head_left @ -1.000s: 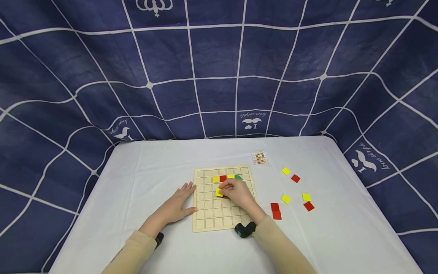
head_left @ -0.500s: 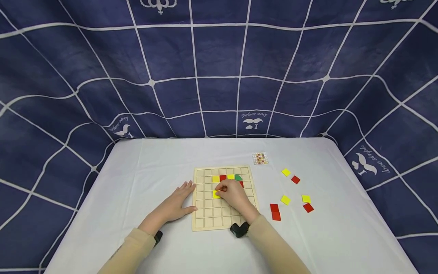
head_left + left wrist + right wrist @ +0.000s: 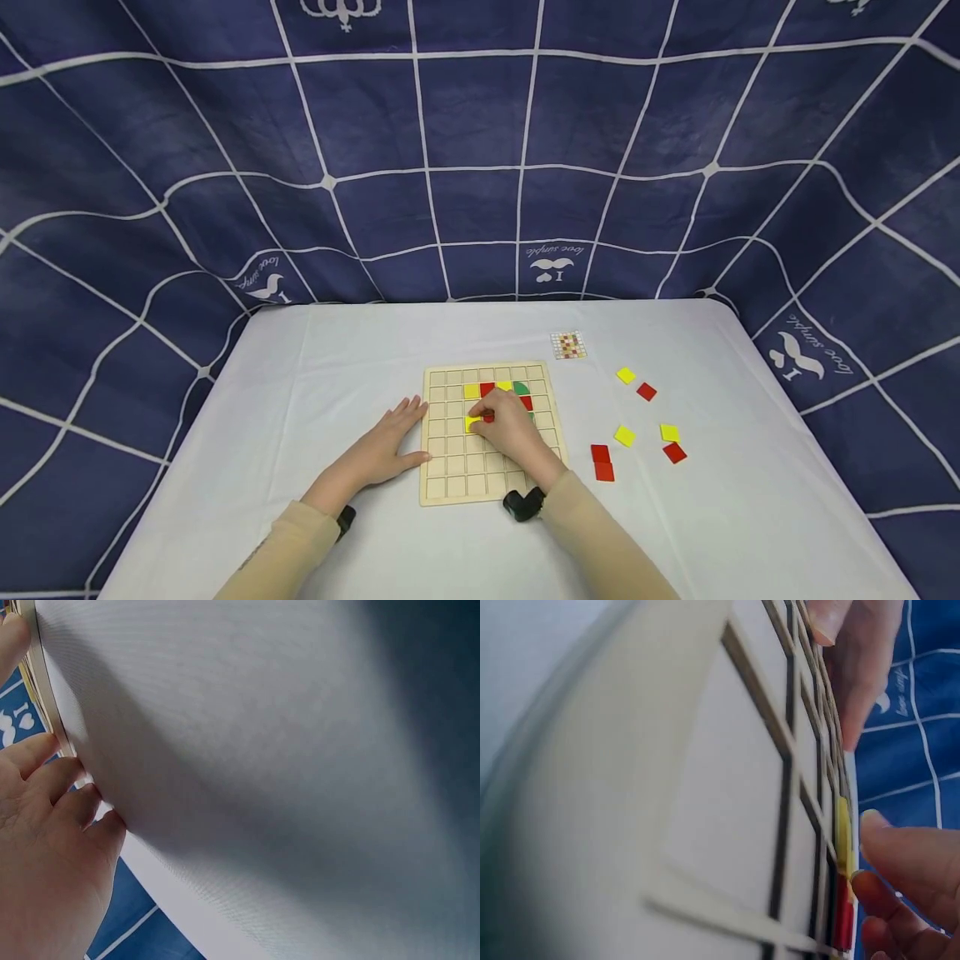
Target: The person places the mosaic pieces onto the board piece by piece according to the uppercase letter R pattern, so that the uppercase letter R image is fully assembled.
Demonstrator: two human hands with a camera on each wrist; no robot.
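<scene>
A pale wooden grid board (image 3: pixel 447 469) lies on the white tabletop. My left hand (image 3: pixel 385 447) rests along its left edge, fingers spread, fingertips at the rim. Over the middle of the board is my right hand (image 3: pixel 512 425). Its thumb and forefinger stand apart at a yellow square tile (image 3: pixel 471 425) that sits in a cell. In the right wrist view the forefinger touches or nearly touches the yellow tile (image 3: pixel 844 832). A red tile (image 3: pixel 489 417) shows between the fingers. Behind lies a row with yellow, red (image 3: pixel 487 389) and green (image 3: pixel 521 388) pieces. The palm hides some cells.
Loose yellow tiles (image 3: pixel 625 436) and red tiles (image 3: pixel 647 391) lie scattered right of the board. Two red tiles (image 3: pixel 603 463) touch each other nearer the board. A small printed pattern card (image 3: pixel 567 345) lies behind the board's right corner. A blue curtain (image 3: pixel 480 204) surrounds the table.
The right hand has come left and set the yellow tile flat in its cell; thumb and forefinger have since parted a little. The left hand keeps its place.
</scene>
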